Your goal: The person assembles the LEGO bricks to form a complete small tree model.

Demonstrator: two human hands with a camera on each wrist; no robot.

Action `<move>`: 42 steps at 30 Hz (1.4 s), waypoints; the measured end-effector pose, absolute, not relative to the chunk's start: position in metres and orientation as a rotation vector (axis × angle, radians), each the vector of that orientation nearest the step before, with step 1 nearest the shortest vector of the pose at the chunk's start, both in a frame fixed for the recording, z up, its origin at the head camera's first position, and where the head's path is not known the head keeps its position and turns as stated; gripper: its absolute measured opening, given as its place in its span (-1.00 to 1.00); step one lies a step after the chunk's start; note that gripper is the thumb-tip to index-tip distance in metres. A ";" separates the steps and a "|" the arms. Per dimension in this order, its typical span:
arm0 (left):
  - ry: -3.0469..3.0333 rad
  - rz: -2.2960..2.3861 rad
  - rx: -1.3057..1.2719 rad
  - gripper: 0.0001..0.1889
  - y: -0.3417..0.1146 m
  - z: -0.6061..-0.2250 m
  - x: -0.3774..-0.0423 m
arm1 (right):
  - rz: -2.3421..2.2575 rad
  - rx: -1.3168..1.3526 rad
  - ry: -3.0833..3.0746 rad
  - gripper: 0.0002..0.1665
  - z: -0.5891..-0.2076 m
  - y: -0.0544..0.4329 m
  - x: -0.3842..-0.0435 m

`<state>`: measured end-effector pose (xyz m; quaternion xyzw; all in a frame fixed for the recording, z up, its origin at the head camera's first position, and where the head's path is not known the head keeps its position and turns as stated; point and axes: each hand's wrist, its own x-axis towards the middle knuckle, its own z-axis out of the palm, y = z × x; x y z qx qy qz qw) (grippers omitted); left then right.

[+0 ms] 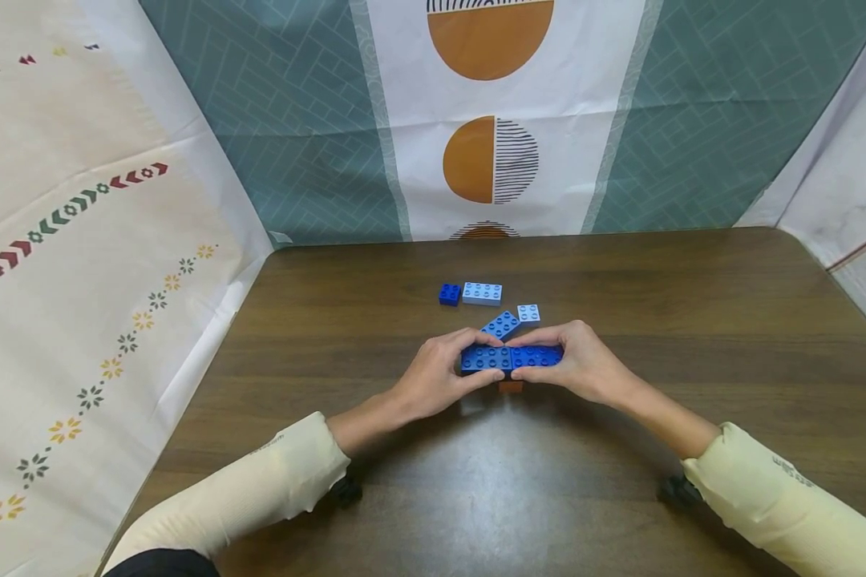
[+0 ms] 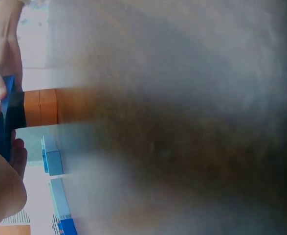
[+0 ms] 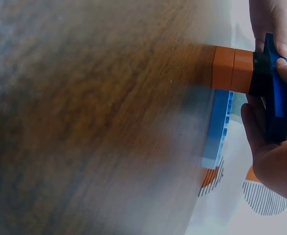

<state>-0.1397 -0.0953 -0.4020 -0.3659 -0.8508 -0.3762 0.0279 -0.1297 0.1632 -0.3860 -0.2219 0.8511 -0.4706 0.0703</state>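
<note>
Two blue toy building bricks lie end to end on top of a small stack, the left one [image 1: 486,361] a little lighter than the right one [image 1: 538,356]. Under them the right wrist view shows a black brick [image 3: 260,73], then two orange bricks [image 3: 233,69] standing on the table. My left hand [image 1: 439,375] pinches the lighter blue brick between thumb and fingers. From the other side my right hand [image 1: 590,365] grips the darker one the same way. The thumb tips come close together at the middle joint.
Behind the stack lie loose bricks: a mid-blue one [image 1: 500,324] set at an angle, a small pale blue one [image 1: 528,312], a long light blue one [image 1: 482,293] and a small dark blue one [image 1: 450,294]. Patterned cloth [image 1: 317,120] hangs past the far edge of the wooden table [image 1: 332,312].
</note>
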 end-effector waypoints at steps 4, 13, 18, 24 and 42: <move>-2.617 -1.206 -1.185 -0.65 -0.098 -0.399 -0.146 | -1.437 -0.679 2.546 -0.56 -0.386 0.163 -0.130; -2.621 -1.410 -1.090 -0.64 -0.101 -0.390 -0.171 | -1.449 -0.634 2.522 -0.55 -0.386 0.163 -0.130; -2.625 -1.452 -1.049 -0.56 -0.102 -0.394 -0.184 | -1.420 -0.633 2.543 -0.54 -0.386 0.162 -0.130; -2.709 -1.450 -1.008 -0.35 -0.099 -0.404 -0.193 | -1.394 -0.628 2.565 -0.56 -0.385 0.163 -0.130; -2.931 -1.236 -1.043 -0.27 -0.084 -0.417 -0.203 | -1.400 -0.624 2.560 -0.57 -0.385 0.164 -0.129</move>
